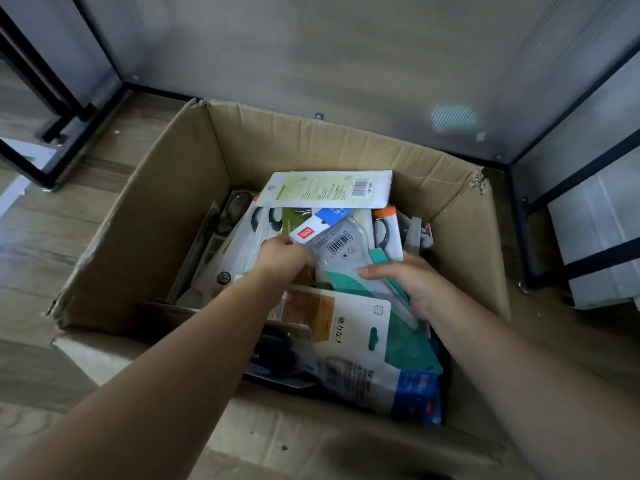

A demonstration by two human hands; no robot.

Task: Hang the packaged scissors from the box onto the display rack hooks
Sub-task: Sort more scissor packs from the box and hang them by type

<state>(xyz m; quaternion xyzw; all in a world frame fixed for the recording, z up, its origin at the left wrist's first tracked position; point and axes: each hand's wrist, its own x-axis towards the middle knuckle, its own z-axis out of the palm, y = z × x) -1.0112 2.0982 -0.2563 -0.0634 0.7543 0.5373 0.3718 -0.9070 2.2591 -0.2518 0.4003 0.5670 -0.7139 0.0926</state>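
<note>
Both hands reach into the box [166, 216]. The left hand [282, 256] pinches the grey pack [341, 252] at its top; the right hand [412, 282], fingers curled, grips its lower edge amid other packs.

Brown cardboard box [194, 188]; pale-green barcoded pack [327, 189], grey-and-teal pack [341, 252], white pack with blue corner [374, 368].

Wood-plank floor [41, 237], black-framed panels [311, 46]

A wood-grain floor [114, 157] fills the 9 o'clock side. Translucent ribbed panels [311, 57] in black metal framing [571, 109] span 12 o'clock. Toward 3 o'clock a white panel [602, 237] leans behind black bars.
</note>
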